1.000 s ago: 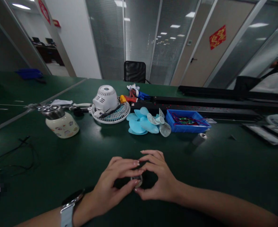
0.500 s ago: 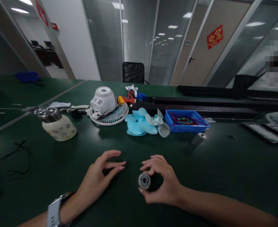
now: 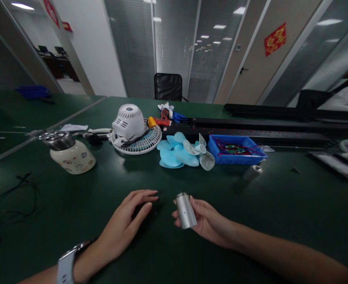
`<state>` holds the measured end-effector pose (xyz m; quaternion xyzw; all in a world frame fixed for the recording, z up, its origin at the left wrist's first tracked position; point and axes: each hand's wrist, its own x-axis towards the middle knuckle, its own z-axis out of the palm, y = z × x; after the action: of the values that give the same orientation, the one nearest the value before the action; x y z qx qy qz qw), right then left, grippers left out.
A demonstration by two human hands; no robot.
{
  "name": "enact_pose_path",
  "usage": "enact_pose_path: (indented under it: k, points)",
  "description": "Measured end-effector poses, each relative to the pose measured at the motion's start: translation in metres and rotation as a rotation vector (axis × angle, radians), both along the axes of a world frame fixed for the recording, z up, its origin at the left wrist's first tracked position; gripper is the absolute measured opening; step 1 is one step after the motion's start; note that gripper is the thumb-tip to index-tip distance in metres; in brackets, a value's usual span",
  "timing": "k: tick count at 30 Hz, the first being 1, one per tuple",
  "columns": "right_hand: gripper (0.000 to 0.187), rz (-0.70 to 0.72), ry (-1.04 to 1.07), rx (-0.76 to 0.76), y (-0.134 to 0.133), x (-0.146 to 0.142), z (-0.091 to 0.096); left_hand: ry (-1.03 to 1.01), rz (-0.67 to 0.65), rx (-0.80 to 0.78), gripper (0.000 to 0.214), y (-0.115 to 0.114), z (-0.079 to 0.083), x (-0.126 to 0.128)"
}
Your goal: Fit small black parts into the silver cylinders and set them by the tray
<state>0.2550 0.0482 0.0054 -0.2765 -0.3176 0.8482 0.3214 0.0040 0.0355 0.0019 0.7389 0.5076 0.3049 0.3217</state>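
Right hand (image 3: 209,223) has the metal cylinder (image 3: 185,210) lifted off the surface (image 3: 73,205); left hand (image 3: 126,221) idle.
Right grip: fingers curled round the cylinder's lower half from behind, the can tilted, its capped end up and away from the body. The left hand lies palm down on the surface just beside it, fingers loosely spread, nothing in it; a watch (image 3: 66,264) sits on that wrist. Step in hand reads as holding the part up for a look. It's smooth, round metal, so any further handling calls for a firm hold or the second hand. A second cylinder (image 3: 252,172) lies farther out, near the blue tray (image 3: 235,159); the blue fan blades (image 3: 175,154) and the white fan motor (image 3: 128,122) are beyond, untouched.
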Motion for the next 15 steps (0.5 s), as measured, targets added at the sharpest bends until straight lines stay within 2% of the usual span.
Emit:
enact_pose_path:
  k: [5,10,15]
  points:
    - [0.042,-0.005,0.047,-0.130,0.0047,-0.0023,-0.0027,-0.008,0.073,0.028,0.032,0.0031,0.0018,-0.0007]
    - [0.032,-0.076,0.073,-0.168,0.0068,-0.0029,-0.0046,-0.006,0.033,0.065,0.039,0.0058,0.0036,-0.0007]
    - [0.036,-0.079,0.053,-0.181,0.0078,-0.0029,-0.0047,0.009,-0.006,0.070,0.035,0.0052,0.0058,-0.0004]
